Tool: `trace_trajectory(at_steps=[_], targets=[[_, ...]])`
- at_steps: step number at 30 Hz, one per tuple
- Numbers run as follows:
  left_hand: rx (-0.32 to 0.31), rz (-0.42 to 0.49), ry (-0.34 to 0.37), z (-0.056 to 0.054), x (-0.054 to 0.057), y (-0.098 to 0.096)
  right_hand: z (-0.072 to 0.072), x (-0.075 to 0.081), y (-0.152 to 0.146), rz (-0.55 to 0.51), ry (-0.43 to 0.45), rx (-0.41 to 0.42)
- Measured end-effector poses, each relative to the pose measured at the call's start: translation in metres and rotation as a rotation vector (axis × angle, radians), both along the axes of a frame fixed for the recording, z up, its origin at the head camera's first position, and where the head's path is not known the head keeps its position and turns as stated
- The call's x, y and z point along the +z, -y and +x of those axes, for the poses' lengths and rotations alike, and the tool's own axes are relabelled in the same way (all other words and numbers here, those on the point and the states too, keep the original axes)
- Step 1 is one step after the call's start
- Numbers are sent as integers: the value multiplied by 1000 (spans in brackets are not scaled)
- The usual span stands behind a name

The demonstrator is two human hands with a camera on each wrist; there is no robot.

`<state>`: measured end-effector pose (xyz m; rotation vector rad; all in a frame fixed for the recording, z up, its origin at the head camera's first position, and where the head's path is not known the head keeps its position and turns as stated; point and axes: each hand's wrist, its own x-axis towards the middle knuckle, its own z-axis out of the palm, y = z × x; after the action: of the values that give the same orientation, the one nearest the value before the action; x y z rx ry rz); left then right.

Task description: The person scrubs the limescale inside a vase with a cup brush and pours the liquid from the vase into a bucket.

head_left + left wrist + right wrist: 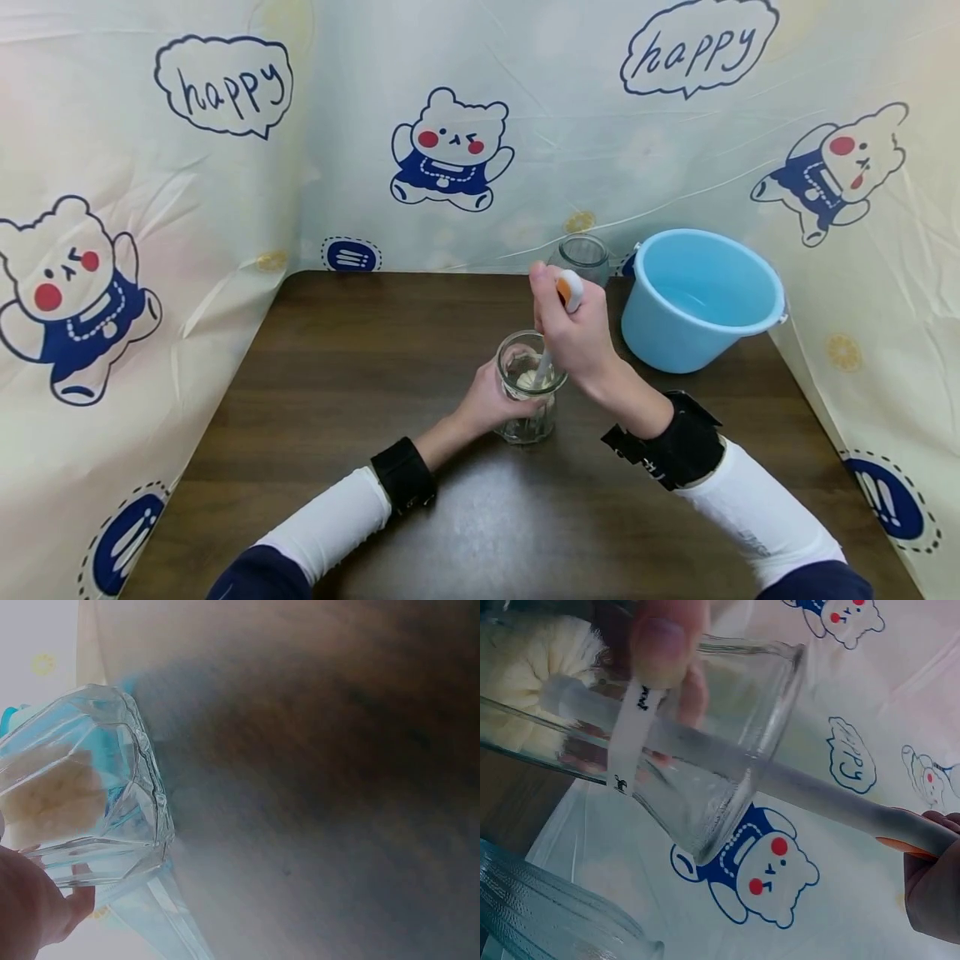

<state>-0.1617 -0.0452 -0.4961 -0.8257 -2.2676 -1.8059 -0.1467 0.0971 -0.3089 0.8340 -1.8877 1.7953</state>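
Note:
My left hand (495, 396) grips a clear glass jar (531, 429) near the middle of the table, its fingers wrapped round the side. In the right wrist view a white label strip (630, 742) with dark writing crosses the glass under a fingertip. Above the rim, my right hand (581, 329) holds the white and orange handle (570, 290) of a bottle brush, thumb on top. Its grey shaft (810, 791) runs down through the jar's mouth. A cream-coloured brush head (525, 682) sits inside the jar, also visible through the glass in the left wrist view.
Behind my right hand stands a second glass jar (583, 250) at the table's back edge. A light blue bucket (667, 333) is at the back right. The brown table (360, 350) borders a printed curtain (337, 150) at the back and sides.

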Motion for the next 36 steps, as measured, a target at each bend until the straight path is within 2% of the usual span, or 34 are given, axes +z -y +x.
trace_trajectory(at_steps=[2,7,9,11,16,19,23,27,33,36], targets=[[-1,2,8,1,0,0,1,0,0,17,7,9],[5,-8,8,2,0,0,5,17,1,17,-52,3],[6,-8,11,2,1,-1,5,20,2,21,-46,5],[4,-7,18,1,1,-1,5,16,2,33,-8,16],[-10,-17,31,0,0,1,1,-3,5,118,130,20],[-5,-15,32,0,-1,2,-3,-7,8,183,158,6],[5,-13,17,-1,-1,3,-6,5,11,175,112,37],[11,-26,13,-2,1,3,-3,16,13,144,71,56],[10,-55,45,-2,3,4,-5,-5,16,248,129,14],[-5,-56,47,-2,3,3,-5,-8,15,224,163,23]])
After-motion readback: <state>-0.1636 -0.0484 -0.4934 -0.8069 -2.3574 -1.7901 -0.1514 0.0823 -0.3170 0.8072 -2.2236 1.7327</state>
